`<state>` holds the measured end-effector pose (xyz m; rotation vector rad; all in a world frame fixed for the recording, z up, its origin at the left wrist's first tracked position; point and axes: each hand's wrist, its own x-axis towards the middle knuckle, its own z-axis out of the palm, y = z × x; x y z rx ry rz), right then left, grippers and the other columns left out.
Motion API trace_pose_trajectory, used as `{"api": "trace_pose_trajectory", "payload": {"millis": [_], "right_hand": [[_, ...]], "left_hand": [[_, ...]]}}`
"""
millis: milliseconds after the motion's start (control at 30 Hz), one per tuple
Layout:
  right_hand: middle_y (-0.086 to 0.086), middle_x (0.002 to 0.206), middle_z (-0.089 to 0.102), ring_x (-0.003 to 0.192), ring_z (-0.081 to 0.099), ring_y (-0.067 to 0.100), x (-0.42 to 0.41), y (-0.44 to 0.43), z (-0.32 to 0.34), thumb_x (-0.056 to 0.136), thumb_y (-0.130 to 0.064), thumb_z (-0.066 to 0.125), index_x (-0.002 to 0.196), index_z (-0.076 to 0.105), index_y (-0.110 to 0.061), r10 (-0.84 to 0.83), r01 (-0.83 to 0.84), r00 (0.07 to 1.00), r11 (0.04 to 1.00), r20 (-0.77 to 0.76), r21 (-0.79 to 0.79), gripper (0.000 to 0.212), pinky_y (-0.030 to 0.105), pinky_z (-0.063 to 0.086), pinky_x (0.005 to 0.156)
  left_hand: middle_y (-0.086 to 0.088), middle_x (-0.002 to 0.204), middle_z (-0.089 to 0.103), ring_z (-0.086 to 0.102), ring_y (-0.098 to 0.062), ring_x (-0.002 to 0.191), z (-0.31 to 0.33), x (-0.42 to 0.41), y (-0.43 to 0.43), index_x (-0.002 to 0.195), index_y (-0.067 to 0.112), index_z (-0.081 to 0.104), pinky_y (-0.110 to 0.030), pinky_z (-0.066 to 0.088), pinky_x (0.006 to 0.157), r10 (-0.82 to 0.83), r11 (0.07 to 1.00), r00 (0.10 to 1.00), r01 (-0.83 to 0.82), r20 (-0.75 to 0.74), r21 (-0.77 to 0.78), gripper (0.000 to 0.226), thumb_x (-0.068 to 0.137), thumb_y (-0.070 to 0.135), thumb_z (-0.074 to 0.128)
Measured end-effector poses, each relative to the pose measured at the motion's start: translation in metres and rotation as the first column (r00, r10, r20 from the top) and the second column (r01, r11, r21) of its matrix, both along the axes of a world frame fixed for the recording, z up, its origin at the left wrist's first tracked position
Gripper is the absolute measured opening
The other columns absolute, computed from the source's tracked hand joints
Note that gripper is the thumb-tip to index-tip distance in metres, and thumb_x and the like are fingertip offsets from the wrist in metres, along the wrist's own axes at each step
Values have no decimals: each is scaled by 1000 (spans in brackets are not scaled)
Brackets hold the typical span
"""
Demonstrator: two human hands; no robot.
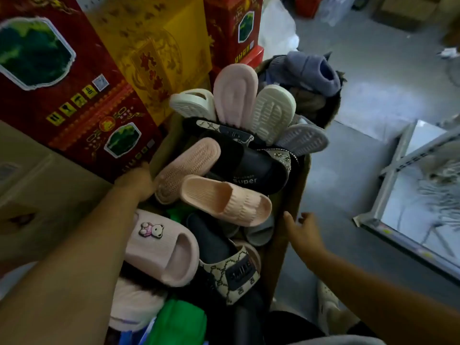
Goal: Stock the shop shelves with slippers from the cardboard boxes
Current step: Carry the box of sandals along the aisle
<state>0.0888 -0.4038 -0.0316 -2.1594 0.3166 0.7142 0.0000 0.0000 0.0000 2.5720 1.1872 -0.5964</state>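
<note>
An open cardboard box (281, 247) in front of me is heaped with slippers. On top lie a peach slipper (224, 202), a pink slipper with a bear charm (161, 247), a black "Super" slipper (249, 168) and a patterned beige one (234, 272). Several pale soles stand upright at the far end (236, 93). My left hand (137, 180) grips the box's left rim, with its fingers partly hidden. My right hand (302, 230) hovers beside the right wall with relaxed fingers and holds nothing.
Red gift boxes (62, 83) and a yellow one (154, 53) are stacked tight against the box's left side. A second container behind holds fuzzy purple slippers (311, 70). A grey metal shelf (388, 202) stands on the floor at right.
</note>
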Motion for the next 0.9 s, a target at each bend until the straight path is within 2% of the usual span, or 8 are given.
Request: {"api": "trace_pose_trajectory", "payload": {"millis": [133,233,333,467,567,600,733,900], "right_hand": [[20,137,57,115,59,33,-3,5,-20,105,-47,44,143,45,-4,-66,70,996,996,-58,56,57,41,49,89],[18,139,58,123,58,38,-10,15,-25,106,-50,38,144,49,-8,-111,118,988,991,-104,62,58,45,50,96],[15,141,58,126,57,39,-12,21,-29,105,-53,38,145,50,-13,-151,159,982,985,-114,66,57,52,49,104],[19,120,63,109,62,39,-2,16,-27,108,-45,35,135,55,-4,-141,142,979,990,-147,-4,53,48,51,94],[10,94,63,87,62,30,-1,7,-27,108,-43,36,130,57,-3,-128,128,981,992,-148,-8,50,45,53,85],[8,92,62,85,61,29,-3,5,-26,109,-43,37,130,57,-3,-128,128,981,992,-145,-7,50,44,53,84],[13,101,62,92,62,32,-12,-6,-21,109,-40,38,131,56,-3,-141,145,978,989,-155,17,47,45,53,87],[8,87,63,85,64,29,-15,-33,-17,109,-42,37,113,57,-10,-151,158,980,986,-128,46,38,41,52,78]], "left_hand": [[-27,141,50,50,-45,128,-20,-8,11,142,3,45,-50,43,101,214,964,969,-189,125,-187,68,101,56,48],[-26,132,58,55,-42,122,-33,-7,16,129,0,59,-42,42,93,280,927,945,-221,170,-302,62,102,54,47],[-27,123,61,57,-41,116,-34,-4,16,118,-1,63,-38,38,85,282,933,941,-225,184,-280,57,106,50,41],[-24,105,63,60,-40,105,-31,-6,13,94,4,60,-39,38,80,229,959,953,-185,201,-214,51,107,49,39],[-26,109,64,60,-40,104,-27,-7,8,99,0,63,-40,40,82,211,966,960,-176,187,-187,56,107,50,37],[-26,110,64,60,-40,104,-25,-7,6,101,0,64,-40,40,83,208,967,960,-173,189,-185,57,107,50,36],[-26,112,64,58,-37,100,-11,-5,-6,100,3,63,-42,41,84,206,968,954,-167,218,-187,55,106,51,37],[-27,121,62,57,-43,116,9,11,-29,118,-3,64,-41,39,87,192,970,956,-150,223,-191,59,107,49,37]]}}
